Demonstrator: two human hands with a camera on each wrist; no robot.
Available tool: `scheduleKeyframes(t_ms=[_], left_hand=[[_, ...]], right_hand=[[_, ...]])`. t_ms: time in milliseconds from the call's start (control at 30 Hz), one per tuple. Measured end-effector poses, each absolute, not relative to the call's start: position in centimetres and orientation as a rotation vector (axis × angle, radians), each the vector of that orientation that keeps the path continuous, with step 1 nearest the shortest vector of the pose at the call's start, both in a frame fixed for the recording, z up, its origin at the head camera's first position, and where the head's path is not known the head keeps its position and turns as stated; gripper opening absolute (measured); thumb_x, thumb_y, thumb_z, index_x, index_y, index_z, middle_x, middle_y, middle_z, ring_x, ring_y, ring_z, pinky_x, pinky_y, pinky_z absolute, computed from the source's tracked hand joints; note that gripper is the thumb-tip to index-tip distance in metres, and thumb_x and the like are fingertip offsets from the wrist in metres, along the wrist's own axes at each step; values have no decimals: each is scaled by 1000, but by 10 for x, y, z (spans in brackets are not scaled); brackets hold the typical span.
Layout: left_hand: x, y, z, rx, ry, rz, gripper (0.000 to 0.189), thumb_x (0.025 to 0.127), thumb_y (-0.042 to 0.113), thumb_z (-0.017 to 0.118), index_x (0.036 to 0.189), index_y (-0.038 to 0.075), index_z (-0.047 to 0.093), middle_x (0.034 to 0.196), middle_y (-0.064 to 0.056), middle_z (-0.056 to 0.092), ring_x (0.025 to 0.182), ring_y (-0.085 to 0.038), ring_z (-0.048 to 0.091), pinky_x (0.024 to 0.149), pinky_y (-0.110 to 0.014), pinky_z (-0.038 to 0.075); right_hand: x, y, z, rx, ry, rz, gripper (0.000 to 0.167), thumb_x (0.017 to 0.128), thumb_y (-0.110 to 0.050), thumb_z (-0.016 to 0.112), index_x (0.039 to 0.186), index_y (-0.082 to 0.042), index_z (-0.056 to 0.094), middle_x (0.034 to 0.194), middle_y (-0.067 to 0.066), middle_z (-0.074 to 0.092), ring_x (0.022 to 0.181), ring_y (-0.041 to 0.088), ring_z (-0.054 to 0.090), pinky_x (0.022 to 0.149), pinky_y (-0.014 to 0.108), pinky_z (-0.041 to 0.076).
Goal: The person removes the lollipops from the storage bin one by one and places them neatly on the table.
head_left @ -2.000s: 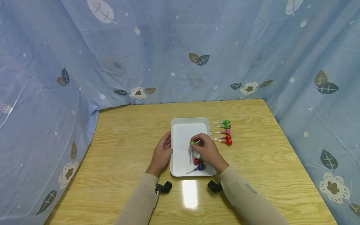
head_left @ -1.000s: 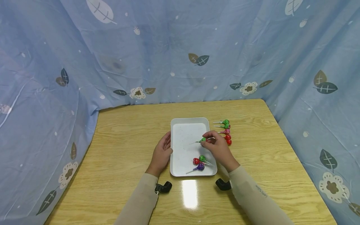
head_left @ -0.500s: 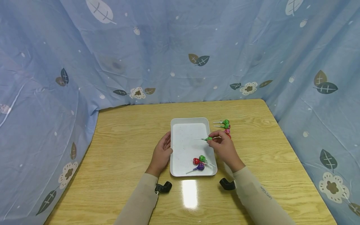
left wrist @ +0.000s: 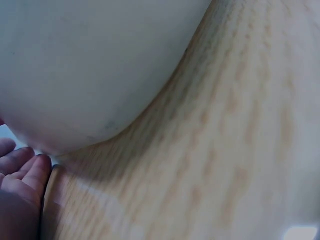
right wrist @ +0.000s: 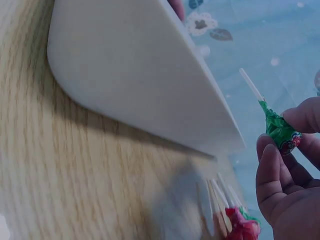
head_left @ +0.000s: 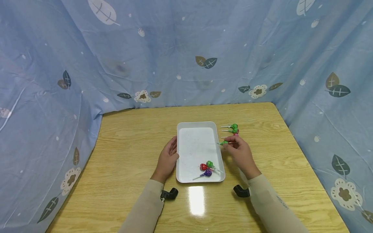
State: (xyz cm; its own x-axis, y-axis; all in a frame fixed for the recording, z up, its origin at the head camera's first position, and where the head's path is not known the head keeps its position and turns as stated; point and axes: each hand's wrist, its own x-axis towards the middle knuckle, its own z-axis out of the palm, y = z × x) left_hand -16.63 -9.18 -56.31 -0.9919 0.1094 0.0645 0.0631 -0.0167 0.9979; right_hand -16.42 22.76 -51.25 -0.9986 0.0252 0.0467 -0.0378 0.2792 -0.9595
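Observation:
A green-wrapped lollipop [right wrist: 279, 129] is pinched by its candy head between the thumb and fingers of my right hand [head_left: 239, 154], its white stick pointing left. That hand is just past the right rim of the white tray [head_left: 186, 176], above the lollipops laid on the table. My left hand [head_left: 167, 160] rests along the tray's left side, fingers extended against the wall. Inside the tray's near right corner lie a red lollipop [head_left: 203, 167], a green lollipop [head_left: 209, 164] and a purple lollipop [head_left: 208, 172].
Right of the tray, green lollipops [head_left: 234, 126] and a pink lollipop [head_left: 236, 134] lie in a column, sticks leftward. Red ones [right wrist: 243, 227] show in the right wrist view. The wooden table [head_left: 137, 136] meets a blue patterned curtain [head_left: 175, 81] at the back and sides.
My right hand has carried the green lollipop rightward from over the tray to past its right rim, turning the stick from pointing down to pointing left. The left hand has stayed still.

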Motion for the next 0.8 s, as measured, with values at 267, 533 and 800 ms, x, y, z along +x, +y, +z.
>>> scheduleKeyframes(t_ms=[267, 533, 800], left_hand=[[-167, -91, -563, 208, 2185, 2211, 79, 92, -13, 44, 169, 1, 33, 170, -18, 39, 155, -29, 40, 123, -33, 37], [-167, -91, -565, 202, 2170, 2227, 79, 92, -14, 44, 169, 1, 34, 170, -16, 40, 155, -27, 40, 123, -32, 37], [-167, -91, -565, 203, 2164, 2233, 79, 93, -14, 43, 169, 2, 34, 170, -18, 39, 154, -27, 41, 123, -33, 37]], right_hand=[[-165, 240, -519, -6, -2407, 1846, 27, 103, -2, 73, 128, 7, 68, 135, 21, 65, 102, 21, 62, 81, 16, 55], [-161, 252, -519, -109, -2448, 1820, 30, 104, -9, 74, 130, 4, 68, 129, 20, 64, 100, 17, 61, 73, 18, 54], [-157, 260, -524, -110, -2479, 1785, 30, 103, -7, 75, 130, 6, 67, 128, 22, 65, 96, 17, 64, 72, 19, 55]])
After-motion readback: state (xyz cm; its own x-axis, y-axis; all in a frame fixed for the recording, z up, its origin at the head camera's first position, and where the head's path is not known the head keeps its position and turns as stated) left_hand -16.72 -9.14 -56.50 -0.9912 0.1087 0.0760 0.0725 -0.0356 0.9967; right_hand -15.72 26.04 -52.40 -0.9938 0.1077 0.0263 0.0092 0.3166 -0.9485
